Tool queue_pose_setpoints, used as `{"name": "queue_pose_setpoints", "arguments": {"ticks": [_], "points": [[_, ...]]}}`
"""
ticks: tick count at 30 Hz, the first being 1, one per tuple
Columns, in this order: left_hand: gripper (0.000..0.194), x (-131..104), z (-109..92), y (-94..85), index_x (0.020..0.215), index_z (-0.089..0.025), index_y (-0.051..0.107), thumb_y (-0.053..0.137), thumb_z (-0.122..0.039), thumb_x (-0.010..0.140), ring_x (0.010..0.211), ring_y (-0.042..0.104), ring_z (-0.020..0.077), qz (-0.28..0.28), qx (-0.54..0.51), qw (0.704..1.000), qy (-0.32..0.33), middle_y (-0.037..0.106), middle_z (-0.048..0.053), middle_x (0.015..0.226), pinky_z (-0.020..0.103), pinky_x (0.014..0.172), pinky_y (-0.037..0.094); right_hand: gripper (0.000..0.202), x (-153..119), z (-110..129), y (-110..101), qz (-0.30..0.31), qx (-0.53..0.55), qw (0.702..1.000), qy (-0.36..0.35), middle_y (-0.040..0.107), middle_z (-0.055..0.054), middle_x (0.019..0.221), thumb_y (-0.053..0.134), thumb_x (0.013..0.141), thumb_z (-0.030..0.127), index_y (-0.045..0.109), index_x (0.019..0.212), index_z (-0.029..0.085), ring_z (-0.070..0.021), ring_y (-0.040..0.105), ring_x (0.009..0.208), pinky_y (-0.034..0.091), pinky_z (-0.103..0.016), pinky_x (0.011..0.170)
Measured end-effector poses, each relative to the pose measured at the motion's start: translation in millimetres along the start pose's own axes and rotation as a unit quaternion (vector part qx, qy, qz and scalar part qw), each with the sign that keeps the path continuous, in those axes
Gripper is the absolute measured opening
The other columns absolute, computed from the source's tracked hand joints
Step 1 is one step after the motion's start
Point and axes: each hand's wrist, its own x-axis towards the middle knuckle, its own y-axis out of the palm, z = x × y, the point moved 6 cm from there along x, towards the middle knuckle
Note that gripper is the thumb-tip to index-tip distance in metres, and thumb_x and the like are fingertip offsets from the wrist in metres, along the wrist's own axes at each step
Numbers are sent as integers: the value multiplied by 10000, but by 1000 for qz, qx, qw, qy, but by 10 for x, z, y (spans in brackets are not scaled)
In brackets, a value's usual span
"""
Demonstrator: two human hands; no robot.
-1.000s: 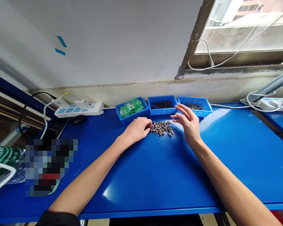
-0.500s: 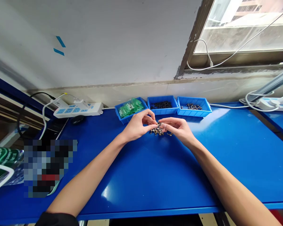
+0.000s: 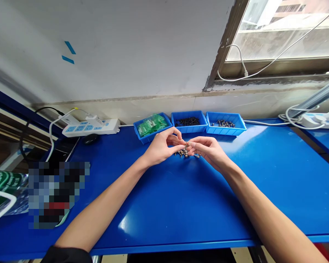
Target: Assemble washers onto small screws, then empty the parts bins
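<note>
In the head view my left hand (image 3: 163, 147) is closed in a pinch, thumb against fingertips, on a small metal screw. My right hand (image 3: 208, 149) meets it fingertip to fingertip, also pinching at that screw; the fingers hide most of it. Just under the hands a small pile of metal screws (image 3: 184, 153) lies on the blue table (image 3: 164, 204), partly covered by the fingers. Behind the hands stand three blue trays: one with green plastic packets (image 3: 152, 125), one with dark screws (image 3: 189, 121), one with small metal pieces (image 3: 225, 124).
A white power strip (image 3: 91, 128) with plugs and a black mouse (image 3: 90, 139) sit at the back left. A green-labelled bottle pack (image 3: 8, 190) and a blurred-out item are at the left edge. Cables and another power strip (image 3: 318, 118) lie at the back right.
My right hand has shifted slightly and its fingertips have drawn closer to those of my left hand. The trays and pile stay where they were.
</note>
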Motion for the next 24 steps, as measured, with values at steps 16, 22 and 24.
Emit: {"name": "queue_pose_setpoints", "arguments": {"ticks": [16,22,24], "points": [[189,-5,183,31,896,-181,749,596,-72,873,863,719,215,68,367,927,46,739,89,1011,323,847,581,472,33,79,-642,-283,-55,945,-158,679,-102,1377,748,768,398,719,1219,261,-307,711,1136,591,-430,900],[180,-47,133,-37,931,-207,708,604,-111,820,850,688,230,63,400,914,19,716,76,1013,328,784,567,436,29,57,-515,-238,-53,959,-141,704,-93,1343,739,791,418,704,1203,279,-280,741,1047,601,-431,871],[233,-56,137,-53,910,-209,696,568,-62,784,754,663,205,68,397,915,10,709,58,942,304,713,543,423,27,60,-496,-233,-49,962,-135,713,-92,1326,743,792,419,703,1189,278,-274,745,1030,598,-433,881]]}}
